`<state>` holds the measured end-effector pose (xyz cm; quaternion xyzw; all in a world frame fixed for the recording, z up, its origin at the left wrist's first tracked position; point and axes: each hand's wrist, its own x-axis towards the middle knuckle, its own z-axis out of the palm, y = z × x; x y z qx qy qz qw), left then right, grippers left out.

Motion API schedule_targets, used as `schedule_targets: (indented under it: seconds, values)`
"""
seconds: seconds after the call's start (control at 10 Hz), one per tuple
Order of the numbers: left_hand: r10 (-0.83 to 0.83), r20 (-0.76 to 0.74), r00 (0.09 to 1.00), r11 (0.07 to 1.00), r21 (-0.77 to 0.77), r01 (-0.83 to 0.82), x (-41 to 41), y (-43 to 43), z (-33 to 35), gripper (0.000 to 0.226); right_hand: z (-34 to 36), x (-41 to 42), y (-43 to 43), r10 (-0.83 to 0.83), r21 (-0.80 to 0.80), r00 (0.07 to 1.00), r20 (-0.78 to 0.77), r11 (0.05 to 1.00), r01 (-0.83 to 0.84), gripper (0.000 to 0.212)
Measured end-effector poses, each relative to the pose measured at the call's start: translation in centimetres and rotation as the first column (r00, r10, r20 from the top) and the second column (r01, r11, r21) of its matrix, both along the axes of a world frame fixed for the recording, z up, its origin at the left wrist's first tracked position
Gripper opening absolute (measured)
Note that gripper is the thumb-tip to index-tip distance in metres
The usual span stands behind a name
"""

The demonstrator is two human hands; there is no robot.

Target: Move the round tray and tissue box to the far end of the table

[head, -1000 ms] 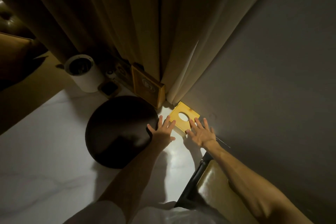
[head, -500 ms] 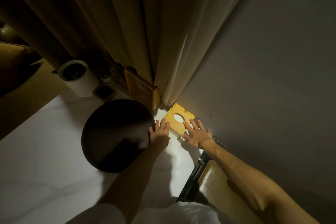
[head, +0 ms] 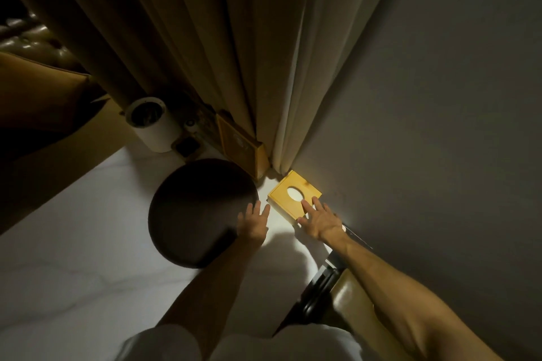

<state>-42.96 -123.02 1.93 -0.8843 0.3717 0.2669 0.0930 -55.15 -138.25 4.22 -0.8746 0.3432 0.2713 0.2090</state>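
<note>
While both bare forearms reach forward from the white sleeves (head: 181,343) at the near edge of the view, a padded chair back (head: 355,302) stands close under the right arm, pushed up to the white table (head: 73,258). Further out, the left hand (head: 253,223) lies flat with its fingers stretched and slightly spread, their tips on the right rim of the round tray (head: 199,214); it grips nothing. The tray is dark and lies flat on the table top, to the left of the tissue box and apart from it by a narrow strip of bare table. The right hand (head: 319,218) is likewise flat, fingers splayed, resting on the near corner of the tissue box (head: 289,195), not closed around it. The box is yellow with an oval opening in its lid, and it sits near the far right corner of the table, just beside the grey wall (head: 440,126). Beyond the tray stand a white cylinder (head: 152,126) with a dark mouth, a small dark item too dim to make out, and a wooden box (head: 240,146) standing on edge. Behind them all hang long beige curtains (head: 205,38).
</note>
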Motion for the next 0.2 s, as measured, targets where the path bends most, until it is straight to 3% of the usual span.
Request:
schedule_targets:
  seconds: [0.1,0.2]
  values:
    - [0.058,-0.032,0.998,0.997,-0.046,-0.06,-0.2,-1.2,1.8,0.036,-0.1,0.0,-0.6,-0.152,0.109,0.975,0.161,0.985,0.135,0.048]
    - [0.066,-0.047,0.997,0.989,-0.132,-0.072,-0.3,-2.1,3.4,0.033,-0.3,0.1,-1.6,-0.256,0.149,0.928,0.27,0.964,0.222,0.037]
